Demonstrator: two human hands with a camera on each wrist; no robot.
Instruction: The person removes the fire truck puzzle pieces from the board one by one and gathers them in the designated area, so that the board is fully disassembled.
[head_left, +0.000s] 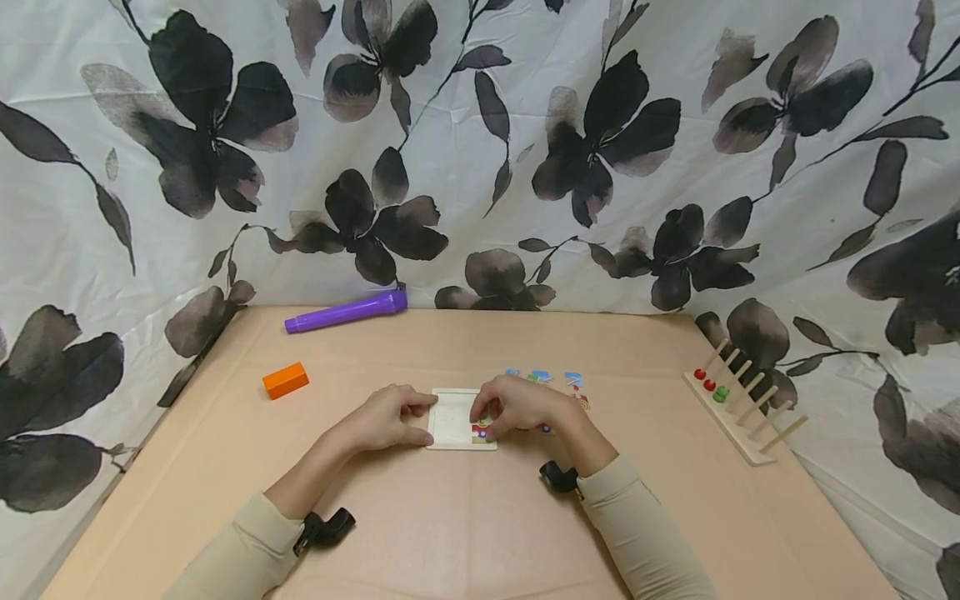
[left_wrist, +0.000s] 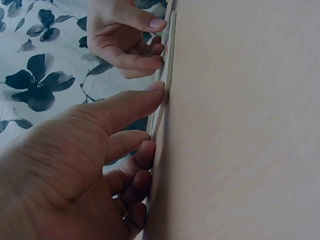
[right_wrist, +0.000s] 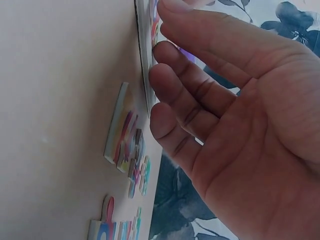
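A white puzzle tray point(head_left: 447, 427) with a raised rim lies flat on the table in the head view. My left hand point(head_left: 384, 418) grips its left side, thumb near the lower corner and index finger near the upper one. The left wrist view shows the thumb on the tray's rim point(left_wrist: 170, 62). Over the tray's right side, my right hand point(head_left: 522, 406) pinches a colourful puzzle piece point(head_left: 478, 434) in the lower right corner, partly hidden by the fingers. Several loose puzzle pieces point(right_wrist: 120, 132) lie beyond the tray's edge in the right wrist view.
More puzzle pieces point(head_left: 573, 379) lie behind my right hand. An orange block point(head_left: 286, 381) and a purple marker point(head_left: 347, 312) are at the back left. At the right edge stands a wooden peg rack point(head_left: 738, 421) with red and green beads. Floral cloth point(head_left: 487, 167) hangs behind the table.
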